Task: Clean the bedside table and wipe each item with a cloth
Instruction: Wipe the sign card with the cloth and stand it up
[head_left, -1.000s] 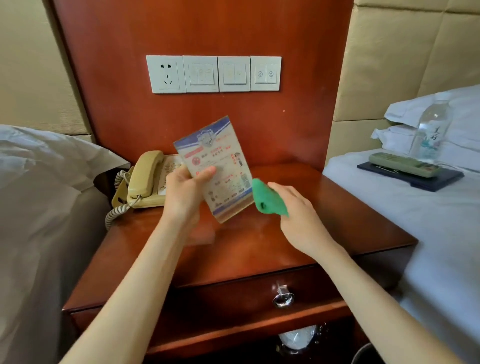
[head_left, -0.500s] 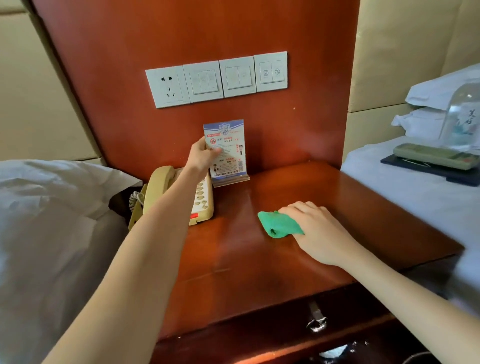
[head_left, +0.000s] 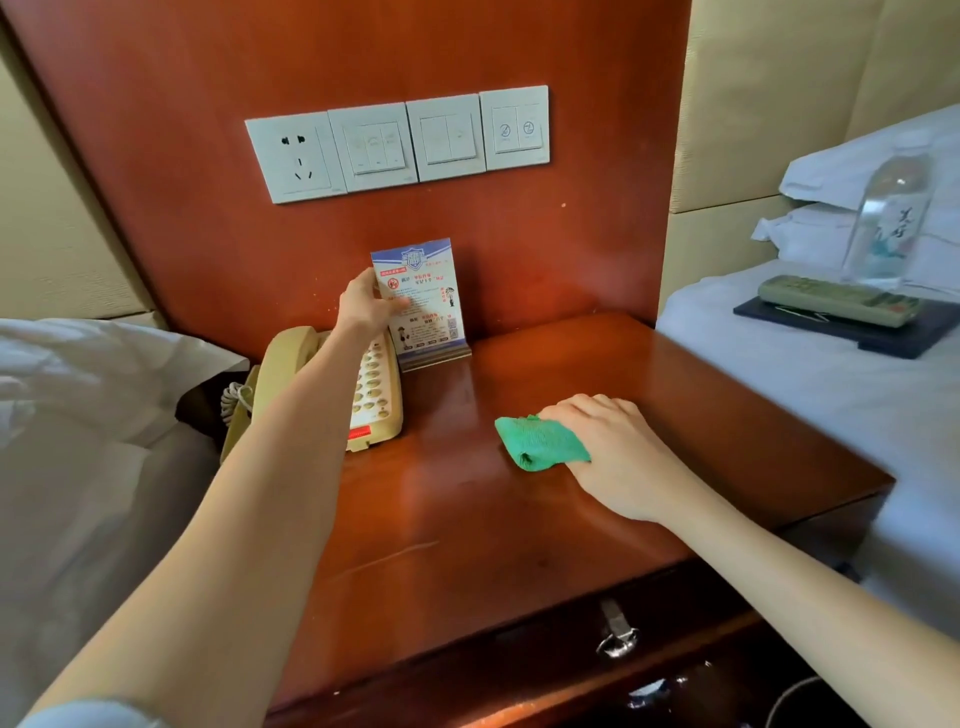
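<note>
Left hand (head_left: 366, 306) grips the upright sign card (head_left: 423, 301) beside the telephone (head_left: 374, 395) (forearm crossing it); right hand (head_left: 615, 452) clutches a green cloth (head_left: 537, 441) on the bedside table (head_left: 467, 545).

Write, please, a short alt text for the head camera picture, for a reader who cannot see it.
A person's left hand holds a printed card stand upright at the back of a wooden bedside table, next to a beige telephone. The right hand presses a green cloth on the tabletop.
</note>
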